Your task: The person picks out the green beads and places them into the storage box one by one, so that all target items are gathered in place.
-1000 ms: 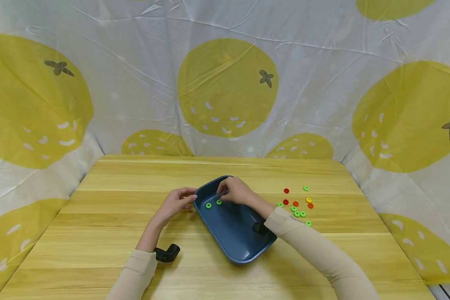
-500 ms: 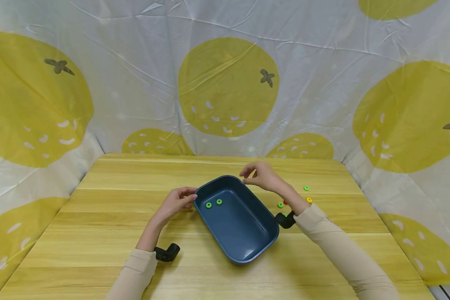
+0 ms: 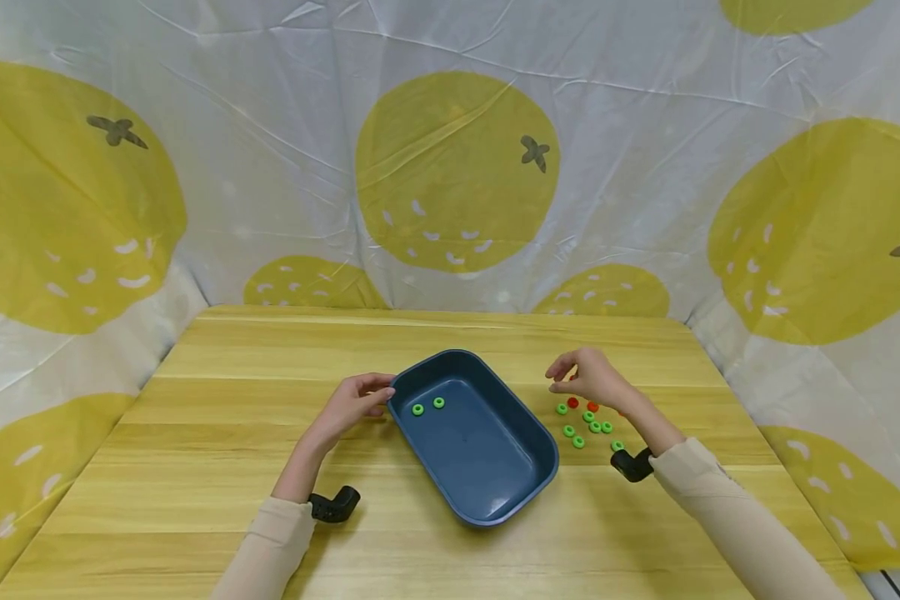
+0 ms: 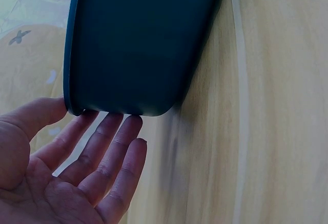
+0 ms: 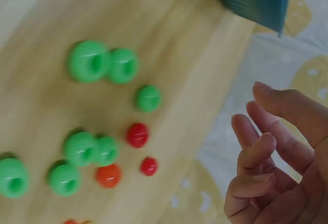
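Blue tray [image 3: 465, 450], one, on the wooden table [image 3: 195, 467]; two green rings [image 3: 417, 410] inside, far end. Left hand [image 3: 351, 408]: fingers extended, tips touching the tray's outer wall. Right hand [image 3: 592, 379]: fingers loosely bent, thumb apart, beside loose green, red and orange rings [image 3: 596, 427], some partly hidden by hand and wrist. Both wrist views crop the tray; the right one's rings are slightly blurred.

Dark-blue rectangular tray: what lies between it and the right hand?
In the head view, only bare yellowish wooden tabletop shows between the tray and the right hand.
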The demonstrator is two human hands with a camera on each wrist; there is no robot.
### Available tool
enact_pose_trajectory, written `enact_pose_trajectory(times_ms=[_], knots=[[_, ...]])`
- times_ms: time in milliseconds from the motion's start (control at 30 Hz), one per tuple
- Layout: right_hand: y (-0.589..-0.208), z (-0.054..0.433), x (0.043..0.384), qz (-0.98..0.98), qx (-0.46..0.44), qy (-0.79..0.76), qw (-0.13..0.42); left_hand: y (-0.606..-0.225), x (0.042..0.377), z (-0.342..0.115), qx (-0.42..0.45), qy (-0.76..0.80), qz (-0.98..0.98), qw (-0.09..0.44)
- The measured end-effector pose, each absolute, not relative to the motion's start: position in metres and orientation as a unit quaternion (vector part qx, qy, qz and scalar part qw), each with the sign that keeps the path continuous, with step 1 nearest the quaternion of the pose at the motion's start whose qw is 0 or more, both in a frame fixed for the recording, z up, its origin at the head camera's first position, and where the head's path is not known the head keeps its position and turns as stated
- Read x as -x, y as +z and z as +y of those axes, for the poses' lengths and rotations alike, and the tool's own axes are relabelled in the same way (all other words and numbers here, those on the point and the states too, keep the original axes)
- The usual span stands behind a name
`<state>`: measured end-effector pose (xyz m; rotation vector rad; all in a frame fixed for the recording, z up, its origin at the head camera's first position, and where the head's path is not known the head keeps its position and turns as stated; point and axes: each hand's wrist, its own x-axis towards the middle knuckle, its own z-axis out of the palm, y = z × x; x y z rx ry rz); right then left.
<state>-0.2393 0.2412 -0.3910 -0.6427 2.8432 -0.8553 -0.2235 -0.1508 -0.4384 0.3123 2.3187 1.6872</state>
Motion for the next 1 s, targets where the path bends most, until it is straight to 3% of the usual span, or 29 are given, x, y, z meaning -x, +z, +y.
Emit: enact_pose_trajectory(times_ms=[533, 1000], knots=[[-0.430, 0.255, 0.231, 0.949, 0.193, -0.234, 0.083, -0.439, 0.224, -0.150, -0.111, 0.582, 0.795, 0.129], [-0.435, 0.257, 0.231, 0.947, 0.199, -0.247, 0.053, -0.438, 0.223, -0.151, -0.108, 0.582, 0.796, 0.129]])
